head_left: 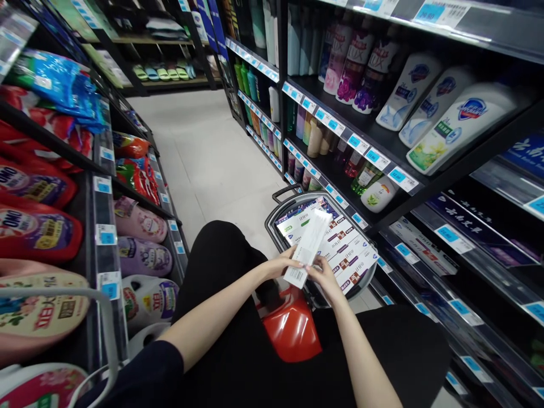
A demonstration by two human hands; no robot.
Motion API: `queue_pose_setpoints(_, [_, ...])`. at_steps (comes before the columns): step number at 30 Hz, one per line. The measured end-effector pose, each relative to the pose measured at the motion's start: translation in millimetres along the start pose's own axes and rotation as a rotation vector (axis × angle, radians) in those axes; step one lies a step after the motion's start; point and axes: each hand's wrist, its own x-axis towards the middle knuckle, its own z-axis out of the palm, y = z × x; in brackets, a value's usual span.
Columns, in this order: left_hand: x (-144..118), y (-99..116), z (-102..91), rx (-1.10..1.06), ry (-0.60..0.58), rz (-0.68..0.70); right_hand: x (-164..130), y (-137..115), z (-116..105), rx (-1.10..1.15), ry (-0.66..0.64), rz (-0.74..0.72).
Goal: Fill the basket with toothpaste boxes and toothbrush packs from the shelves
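My left hand (281, 264) and my right hand (326, 279) both hold a long white toothpaste box (309, 243), tilted up and away over a shopping basket (272, 222). The basket sits on the floor ahead of my knees and is packed with several similar white boxes (348, 255). I am crouched or seated low, black trousers covering my legs (221, 266). A red stool (292, 331) shows between my legs.
Dark store shelves line both sides of a pale tiled aisle (204, 153). On the right stand shampoo and body wash bottles (446, 122) and boxed goods lower down. Detergent bags and bottles (38, 232) fill the left shelves. A cart handle (85, 294) is at lower left.
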Motion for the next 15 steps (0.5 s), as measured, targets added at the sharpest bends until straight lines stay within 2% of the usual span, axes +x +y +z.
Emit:
queue_pose_setpoints(3, [3, 2, 1.6, -0.079, 0.034, 0.139, 0, 12, 7, -0.199, -0.009, -0.082])
queue_pose_setpoints(7, [4, 6, -2.4, -0.170, 0.019, 0.190, 1, 7, 5, -0.379, 0.076, -0.190])
queue_pose_setpoints(12, [6, 14, -16.9, -0.352, 0.161, 0.263, 5, -12, -13, -0.291, 0.167, -0.224])
queue_pose_setpoints(15, [7, 21, -25.2, -0.416, 0.189, 0.288, 9, -19, -26, -0.150, 0.259, -0.218])
